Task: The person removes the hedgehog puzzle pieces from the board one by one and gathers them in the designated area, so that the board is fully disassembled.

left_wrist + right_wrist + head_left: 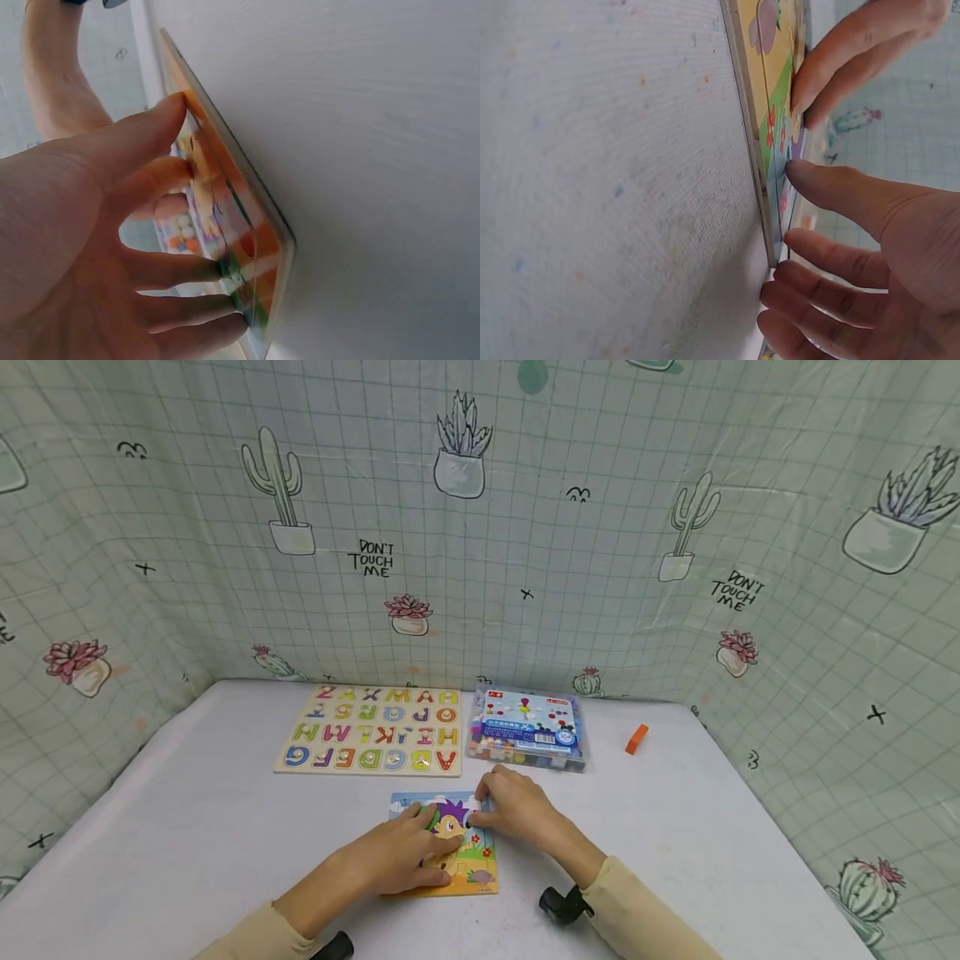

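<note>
Shifting, puzzle board point(477, 860): placed at lower centre of the frame; could be skewed on the white table point(187, 843) if pressed unevenly.
Left hand point(401, 853): fingers spread, laid across the board's left and middle.
Right hand point(517, 806): loosely parted; board's upper right touched, nothing seen pinched.

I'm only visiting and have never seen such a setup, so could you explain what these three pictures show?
There is no robot here, just a person's bare hands. The wide picture is taken from the head; the two close ones are taken from each wrist. On the white table lie a puzzle, a letter board, a clear box and an orange block. The left hand rests spread on the puzzle, and the right hand touches its far right corner. Neither seems to lift anything.
</note>
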Demonstrator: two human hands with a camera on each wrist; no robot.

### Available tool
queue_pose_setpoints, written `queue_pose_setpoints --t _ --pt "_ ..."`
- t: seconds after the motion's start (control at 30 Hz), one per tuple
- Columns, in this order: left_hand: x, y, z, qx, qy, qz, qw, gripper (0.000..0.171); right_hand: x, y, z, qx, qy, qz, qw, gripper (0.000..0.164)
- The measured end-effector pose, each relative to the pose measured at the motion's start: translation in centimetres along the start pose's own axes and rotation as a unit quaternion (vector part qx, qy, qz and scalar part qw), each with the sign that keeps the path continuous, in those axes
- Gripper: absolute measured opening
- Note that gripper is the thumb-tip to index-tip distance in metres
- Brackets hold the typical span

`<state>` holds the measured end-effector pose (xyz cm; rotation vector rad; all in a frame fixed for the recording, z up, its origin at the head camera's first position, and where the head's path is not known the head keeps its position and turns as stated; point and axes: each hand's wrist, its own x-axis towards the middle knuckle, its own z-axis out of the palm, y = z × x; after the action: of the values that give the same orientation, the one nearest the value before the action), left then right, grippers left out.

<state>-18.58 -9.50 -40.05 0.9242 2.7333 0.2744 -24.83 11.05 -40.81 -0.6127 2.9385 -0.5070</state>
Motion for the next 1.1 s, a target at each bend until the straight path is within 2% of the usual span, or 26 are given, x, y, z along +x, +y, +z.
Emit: queue_pose_setpoints --t 0.17,0.37,0.7,0.93,1.1 --pt "0.13 0.52 -0.08 0.023 -0.013 -0.005 0.9996 0.048 0.0 0.08 0.0 0.005 0.002 -0.003 1.0 0.031" --pt "0.4 0.69 -0.01 0.036 -0.022 0.005 0.9991 0.048 0.05 0.2 0.05 0.023 0.004 0.003 1.0 0.033" --pt "0.45 0.94 -0.3 0.04 -0.029 -0.016 0.9987 0.048 0.12 0.18 -0.18 0.045 0.03 -0.014 0.998 0.028" --pt "0.48 0.92 -0.15 0.059 -0.023 0.004 0.998 0.048 0.12 0.15 -0.17 0.046 0.04 -0.017 0.998 0.024" --pt "0.44 0.92 0.05 0.063 -0.018 0.005 0.9979 0.047 0.1 0.12 -0.16 0.048 0.044 -0.025 0.998 0.019"
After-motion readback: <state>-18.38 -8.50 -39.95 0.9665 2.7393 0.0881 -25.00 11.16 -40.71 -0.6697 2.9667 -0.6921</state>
